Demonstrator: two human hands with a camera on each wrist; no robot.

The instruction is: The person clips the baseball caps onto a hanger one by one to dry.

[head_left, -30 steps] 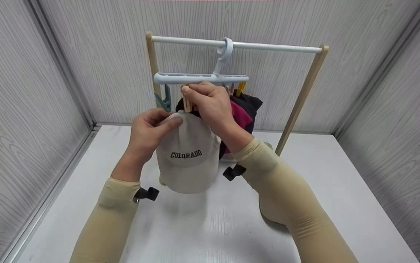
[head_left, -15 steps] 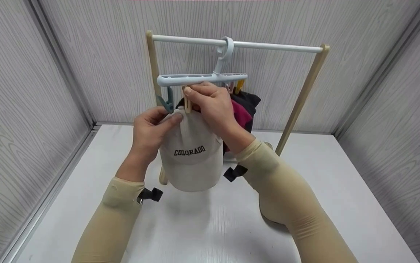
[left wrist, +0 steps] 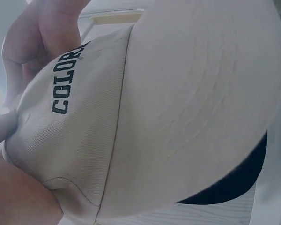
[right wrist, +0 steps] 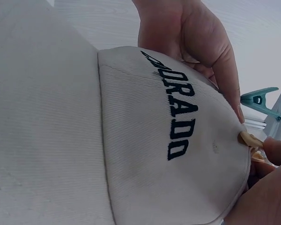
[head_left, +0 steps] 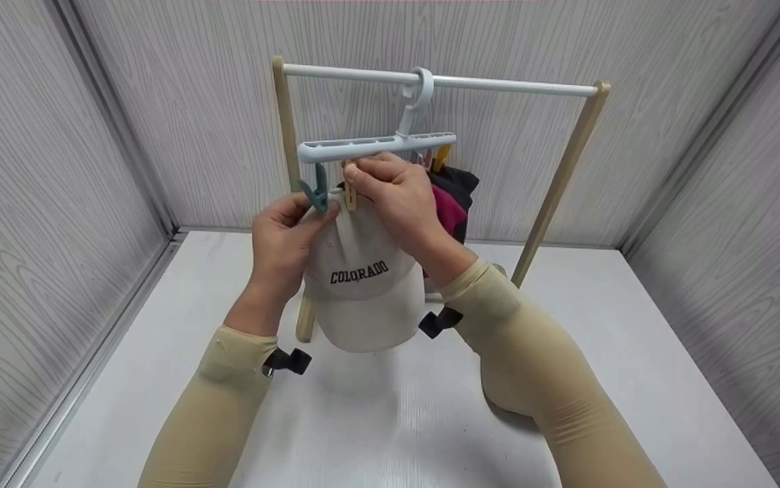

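Note:
A cream baseball cap (head_left: 366, 298) lettered COLORADO hangs brim down under a pale blue hanger (head_left: 362, 148). My left hand (head_left: 280, 240) pinches the cap's crown near its top, thumb on the front. With thumb and fingers, my right hand (head_left: 396, 196) squeezes a beige clothespin (head_left: 351, 196) whose tips meet the crown, as the right wrist view also shows at the clip (right wrist: 249, 138). A teal clothespin (head_left: 320, 190) dangles from the hanger's near end, just over the left hand's fingers. The right hand's lower fingers are partly hidden behind the cap.
The hanger hooks onto the white rail (head_left: 511, 85) of a rack with wooden posts (head_left: 562, 183). Behind the right hand hang dark and magenta caps (head_left: 450, 203), near a yellow clothespin (head_left: 441, 157). A white table (head_left: 633, 352) lies below, with patterned panels (head_left: 179, 102) around it.
Both hands and the cream cap have shifted slightly right, the cap also rising a little. The hanger's near end has swung right and slightly down, carrying the teal clothespin along.

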